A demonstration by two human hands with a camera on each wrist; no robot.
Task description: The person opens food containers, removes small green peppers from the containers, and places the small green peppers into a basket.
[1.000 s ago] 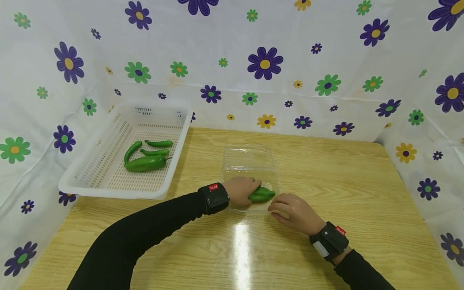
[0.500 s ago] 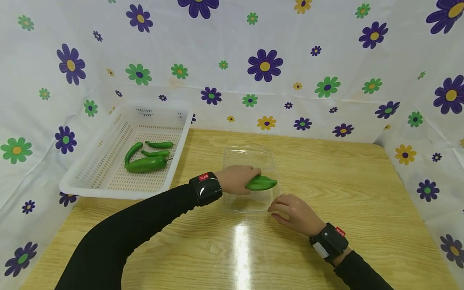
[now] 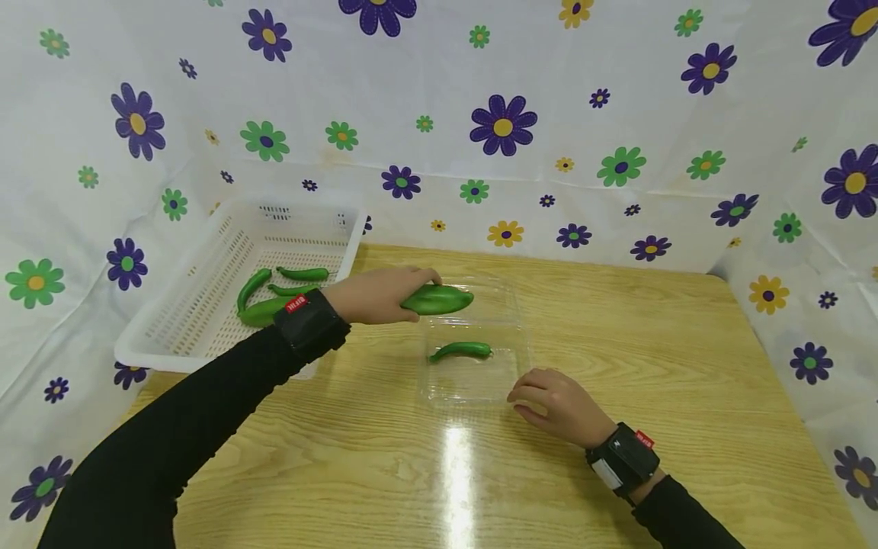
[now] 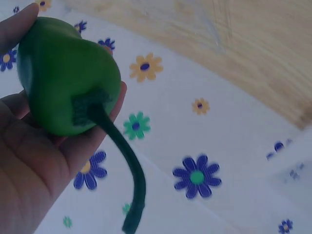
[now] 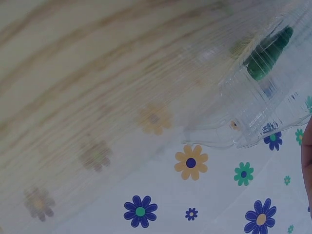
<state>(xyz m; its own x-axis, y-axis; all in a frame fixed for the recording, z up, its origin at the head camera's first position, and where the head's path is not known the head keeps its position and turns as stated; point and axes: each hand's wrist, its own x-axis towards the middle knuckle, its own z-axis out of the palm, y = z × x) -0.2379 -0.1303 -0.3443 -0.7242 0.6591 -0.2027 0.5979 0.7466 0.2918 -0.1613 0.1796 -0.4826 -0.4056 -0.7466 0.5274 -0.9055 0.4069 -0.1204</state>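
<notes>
My left hand (image 3: 380,296) grips a large green pepper (image 3: 439,300), held over the left part of the open lid of a clear plastic clamshell box (image 3: 473,398). In the left wrist view the pepper's long curved stem (image 4: 132,161) hangs free, with fingers and thumb wrapped about its body. A slim curved green chili (image 3: 468,348) lies inside the box. My right hand (image 3: 564,406) rests at the box's front right corner, fingers loosely bent. Only a sliver of that hand shows in the right wrist view, beside the see-through box wall (image 5: 253,112).
A white perforated basket (image 3: 154,360) stands at the left with several green peppers in it, one of them large and partly behind my left wrist. The wooden table (image 3: 652,335) meets a flowered cloth (image 3: 439,137) at the back and sides.
My left hand has lifted the large pepper out of the box and carried it up and left, uncovering the slim chili. My right hand has stayed at the corner.
</notes>
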